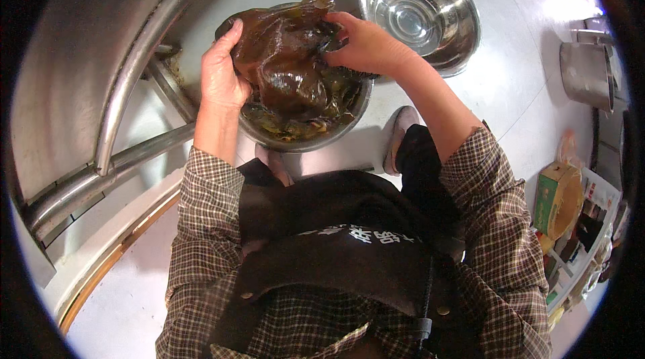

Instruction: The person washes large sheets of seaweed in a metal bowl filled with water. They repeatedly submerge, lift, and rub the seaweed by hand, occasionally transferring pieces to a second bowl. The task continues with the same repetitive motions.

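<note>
A large, wet, glossy brown-green sheet of kelp (285, 67) is bunched up over a round metal basin (295, 147). My left hand (223, 67) grips its left side, thumb up along the edge. On the other side, my right hand (366, 45) pinches the kelp between thumb and fingers, part of which are hidden behind it. More kelp (295, 127) in thin, crumpled, yellowish-green pieces lies in the basin below.
A second shiny metal basin (420, 16) stands on the pale floor, beyond my right hand. Metal pipe rails (127, 77) curve along the left. At the right are a metal pot (588, 75) and a green-sided cardboard box (559, 199). My shoes (401, 137) are close to the kelp basin.
</note>
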Tool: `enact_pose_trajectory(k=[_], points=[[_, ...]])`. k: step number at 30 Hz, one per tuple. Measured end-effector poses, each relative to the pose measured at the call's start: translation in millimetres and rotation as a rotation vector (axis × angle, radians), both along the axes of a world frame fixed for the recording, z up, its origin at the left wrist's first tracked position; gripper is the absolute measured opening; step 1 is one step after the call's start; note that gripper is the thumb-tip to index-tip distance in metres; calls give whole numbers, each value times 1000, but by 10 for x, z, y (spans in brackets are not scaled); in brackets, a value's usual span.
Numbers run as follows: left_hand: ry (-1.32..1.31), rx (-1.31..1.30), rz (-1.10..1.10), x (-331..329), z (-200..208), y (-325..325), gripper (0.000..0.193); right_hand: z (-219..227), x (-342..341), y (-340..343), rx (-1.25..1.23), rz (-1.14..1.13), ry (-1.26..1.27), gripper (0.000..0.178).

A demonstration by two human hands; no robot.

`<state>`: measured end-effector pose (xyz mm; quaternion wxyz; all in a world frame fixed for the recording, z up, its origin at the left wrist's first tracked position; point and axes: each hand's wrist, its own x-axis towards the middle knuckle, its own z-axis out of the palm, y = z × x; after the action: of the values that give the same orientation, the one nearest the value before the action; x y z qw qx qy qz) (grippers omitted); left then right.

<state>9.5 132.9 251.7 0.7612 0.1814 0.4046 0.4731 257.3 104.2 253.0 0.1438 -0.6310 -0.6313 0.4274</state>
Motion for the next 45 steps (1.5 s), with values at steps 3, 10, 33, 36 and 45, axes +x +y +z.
enact_pose_trajectory(k=[3,10,33,36,45], points=[[23,-42,45,54,119,-37,30,65,-61,62,-206,-48,379,81],[-277,-50,-110,-19,61,-41,47,89,-267,122,-492,-166,915,81],[439,294,-250,-66,-82,52,81,113,-124,119,-241,-163,809,30],[778,490,-578,47,113,-16,88,158,-151,110,-248,-218,761,29],[543,93,-370,-10,-358,-67,47,158,-1,244,-88,-315,831,29]])
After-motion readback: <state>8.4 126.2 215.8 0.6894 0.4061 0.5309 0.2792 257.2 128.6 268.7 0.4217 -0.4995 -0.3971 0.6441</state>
